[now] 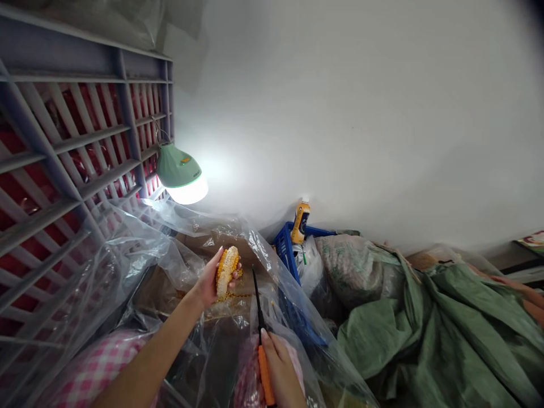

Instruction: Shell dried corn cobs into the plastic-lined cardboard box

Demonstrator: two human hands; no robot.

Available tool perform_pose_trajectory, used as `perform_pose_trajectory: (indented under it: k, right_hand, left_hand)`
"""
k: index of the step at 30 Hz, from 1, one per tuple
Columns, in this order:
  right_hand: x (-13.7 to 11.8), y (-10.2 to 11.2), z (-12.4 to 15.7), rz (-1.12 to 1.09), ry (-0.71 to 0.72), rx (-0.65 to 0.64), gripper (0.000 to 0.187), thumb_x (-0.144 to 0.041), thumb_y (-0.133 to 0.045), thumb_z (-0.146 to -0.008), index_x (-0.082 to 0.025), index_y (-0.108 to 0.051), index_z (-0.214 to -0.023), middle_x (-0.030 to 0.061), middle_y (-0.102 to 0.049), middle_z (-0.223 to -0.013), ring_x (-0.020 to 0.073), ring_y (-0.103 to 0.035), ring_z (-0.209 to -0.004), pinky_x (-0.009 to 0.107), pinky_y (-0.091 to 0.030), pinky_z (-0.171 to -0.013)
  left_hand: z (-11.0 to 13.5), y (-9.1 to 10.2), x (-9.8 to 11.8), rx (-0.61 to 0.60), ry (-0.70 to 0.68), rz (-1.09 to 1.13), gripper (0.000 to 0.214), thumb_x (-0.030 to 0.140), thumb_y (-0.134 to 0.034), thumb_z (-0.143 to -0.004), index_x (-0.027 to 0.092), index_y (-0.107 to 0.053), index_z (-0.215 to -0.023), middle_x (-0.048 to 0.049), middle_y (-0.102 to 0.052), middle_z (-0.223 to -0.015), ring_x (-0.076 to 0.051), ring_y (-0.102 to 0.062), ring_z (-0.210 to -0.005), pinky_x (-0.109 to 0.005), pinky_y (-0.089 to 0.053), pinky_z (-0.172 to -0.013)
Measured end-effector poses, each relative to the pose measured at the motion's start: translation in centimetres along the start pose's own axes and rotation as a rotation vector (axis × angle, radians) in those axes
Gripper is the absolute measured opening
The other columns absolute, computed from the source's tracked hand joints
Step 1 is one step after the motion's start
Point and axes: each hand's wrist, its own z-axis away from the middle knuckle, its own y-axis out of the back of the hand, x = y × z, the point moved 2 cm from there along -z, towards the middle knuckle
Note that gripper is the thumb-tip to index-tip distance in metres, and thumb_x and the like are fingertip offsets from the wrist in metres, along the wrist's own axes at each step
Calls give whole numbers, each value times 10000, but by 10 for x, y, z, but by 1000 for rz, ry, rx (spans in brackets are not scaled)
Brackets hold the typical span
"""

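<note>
My left hand is closed around an ear of corn, held tilted over a cardboard box lined with clear plastic. A pale strip of bare cob runs along its upper side, with yellow kernels on both flanks. Lower and to the right, my right hand grips a screwdriver with an orange handle and a long dark shaft. Its tip points up and away, a little right of the corn and apart from it. Loose kernels lie in the box beneath the corn.
A lit green lamp hangs from a stacked plastic crate on the left. Clear plastic sheeting drapes around the box. At right are a blue basket, an orange-yellow bottle, a stuffed sack and green cloth. A white wall stands behind.
</note>
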Motion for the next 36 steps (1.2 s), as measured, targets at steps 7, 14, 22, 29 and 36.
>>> perform_pose_trajectory:
  k: [7,14,22,29,36]
  right_hand:
    - [4,-15,11,105,66,62,496,-651,-410,-738,-193,-601,-743,61,-620,-742,214,-575,-803,274,-439,-706]
    - [7,-32,21,299,160,198,423,-557,-377,-806,-196,-596,-835,100,-636,-852,240,-550,-855,312,-380,-765]
    - [8,-34,20,333,185,137,420,-572,-345,-817,-218,-556,-732,37,-579,-642,187,-521,-661,259,-353,-626]
    - [13,-36,17,345,154,115,390,-536,-362,-818,-215,-561,-718,33,-560,-607,186,-514,-620,264,-342,-595]
    - [-23,-24,22,310,150,-32,403,-492,-344,-838,-194,-547,-660,15,-524,-506,177,-543,-632,239,-369,-553]
  left_hand:
    - [-5,3,-3,101,-83,-93,391,488,-427,-824,141,-589,-904,-25,-589,-651,-105,-576,-516,-185,-454,-394]
    - [-5,2,-6,130,-111,-112,379,431,-382,-859,126,-588,-946,-19,-593,-623,-96,-562,-466,-187,-439,-389]
    - [-8,6,-11,181,-70,-145,373,491,-417,-824,163,-570,-916,-7,-609,-657,-101,-550,-459,-198,-425,-349]
    - [-8,5,-12,239,-127,-168,402,500,-397,-825,144,-582,-846,-30,-607,-620,-102,-538,-457,-199,-430,-401]
    - [-13,13,-14,341,-193,-487,493,604,-352,-784,165,-539,-658,-17,-554,-484,-110,-464,-341,-223,-337,-326]
